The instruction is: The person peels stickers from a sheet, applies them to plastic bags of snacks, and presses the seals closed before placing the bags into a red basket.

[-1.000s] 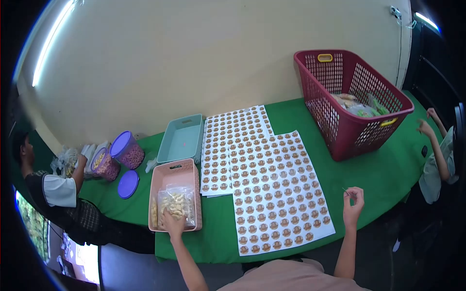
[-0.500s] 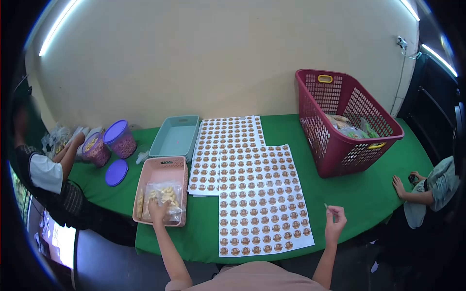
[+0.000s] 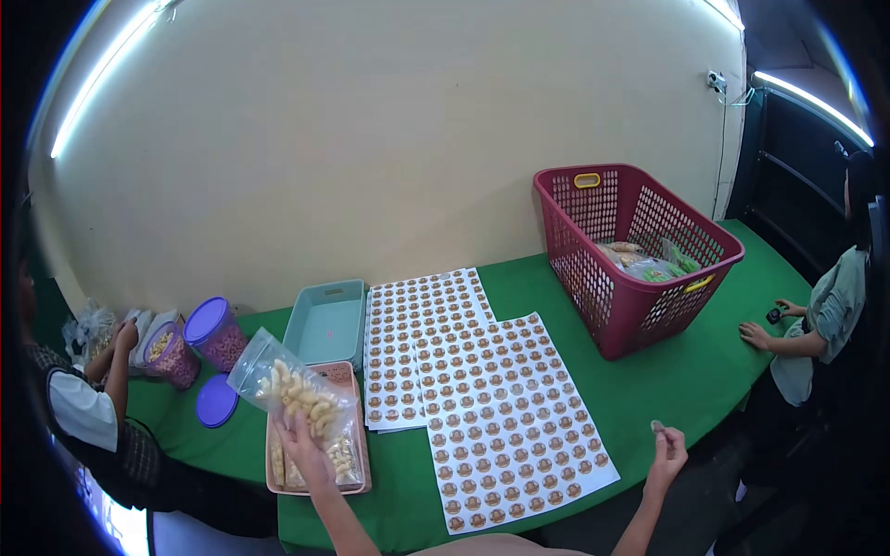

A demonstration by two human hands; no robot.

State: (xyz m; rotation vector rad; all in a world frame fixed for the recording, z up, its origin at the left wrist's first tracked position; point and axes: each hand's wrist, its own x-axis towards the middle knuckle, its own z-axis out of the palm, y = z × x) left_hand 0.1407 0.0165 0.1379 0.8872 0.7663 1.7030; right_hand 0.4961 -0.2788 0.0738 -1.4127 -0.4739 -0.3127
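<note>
My left hand [image 3: 308, 456] grips a clear plastic bag [image 3: 295, 389] of pale, curved snack pieces, tilted above the pink tray [image 3: 365, 463]. Another bag of pale pieces [image 3: 345, 461] lies in that tray below. Off to the right, my right hand [image 3: 666, 461] pinches a small round sticker [image 3: 657, 426] between its fingertips, over the table edge. Between the hands lies a white sheet of round brown stickers [image 3: 505, 417], partly covering a second sticker sheet [image 3: 394, 371].
A teal tray [image 3: 295, 324] stands behind the pink one. Purple-lidded tubs [image 3: 219, 343] and a loose purple lid [image 3: 216, 401] sit at left. A maroon basket [image 3: 593, 296] holding bags stands back right. One person [image 3: 83, 408] works at left; another [image 3: 816, 315] rests a hand on the table's right.
My left hand has lifted a bag up out of the pink tray. My right hand still pinches the sticker. The camera view has tilted upward.
</note>
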